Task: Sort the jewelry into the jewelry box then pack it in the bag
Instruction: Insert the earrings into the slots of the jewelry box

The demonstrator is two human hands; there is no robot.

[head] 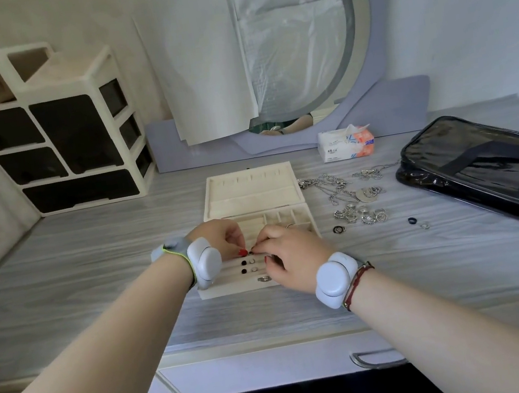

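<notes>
The fingers of my left hand (221,239) pinch a small dark ring (250,252) over the ring rows of the open cream padded jewelry box (251,194). The fingers of my right hand (295,253) pinch it too, from four o'clock. Loose silver jewelry (358,205) lies at the box's three o'clock, with the flat black bag (482,163) beyond.

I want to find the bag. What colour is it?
Black and shiny; the bag shows best in the head view.

Illumination is soft, diffuse and moderately bright, cooler toward the right. Shadows on the table (94,271) are faint. The bag (488,158) shows mild sheen. Wide-angle distortion bends the drawer unit (50,136) at the left edge. Fine detail is slightly soft.
</notes>
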